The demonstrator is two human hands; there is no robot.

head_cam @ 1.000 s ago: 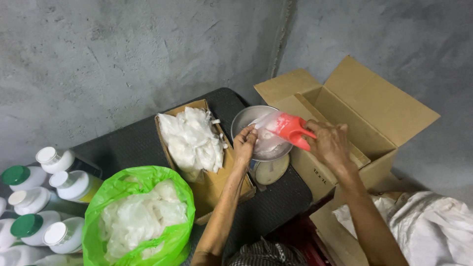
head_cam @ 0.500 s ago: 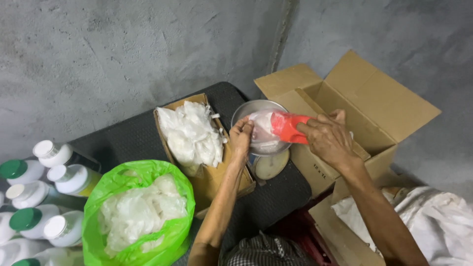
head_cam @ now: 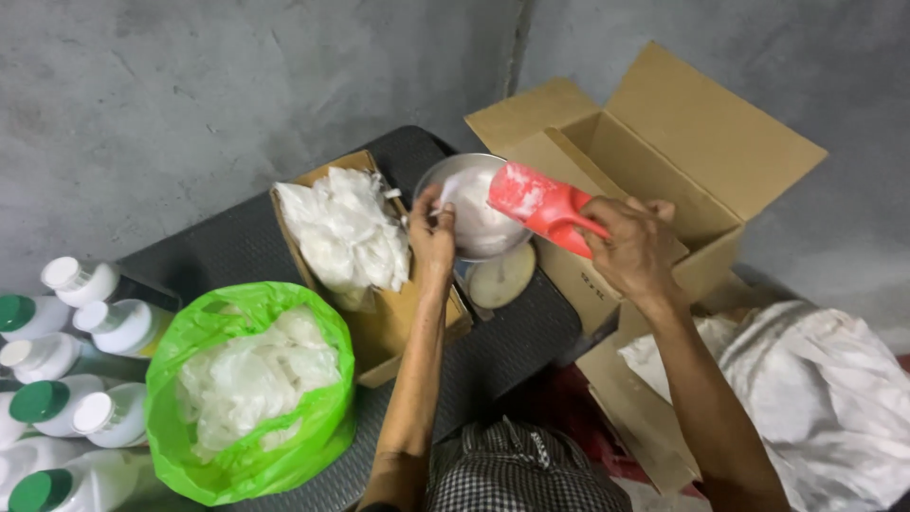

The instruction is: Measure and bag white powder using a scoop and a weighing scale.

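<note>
Filling step, frame centre: red plastic scoop (head_cam: pixel 540 204), gripped by right hand (head_cam: pixel 633 248), was tipped over round steel bowl (head_cam: pixel 471 218) steadied by pinching left hand (head_cam: pixel 433 237); a steady pour was judged needed.

round metal bowl (head_cam: pixel 474 220): centre, on the dark table (head_cam: pixel 237 242)
open cardboard box (head_cam: pixel 664 171): right of bowl
green plastic bag (head_cam: pixel 248 393): near left
white bottles (head_cam: pixel 66 370): far left edge
</note>
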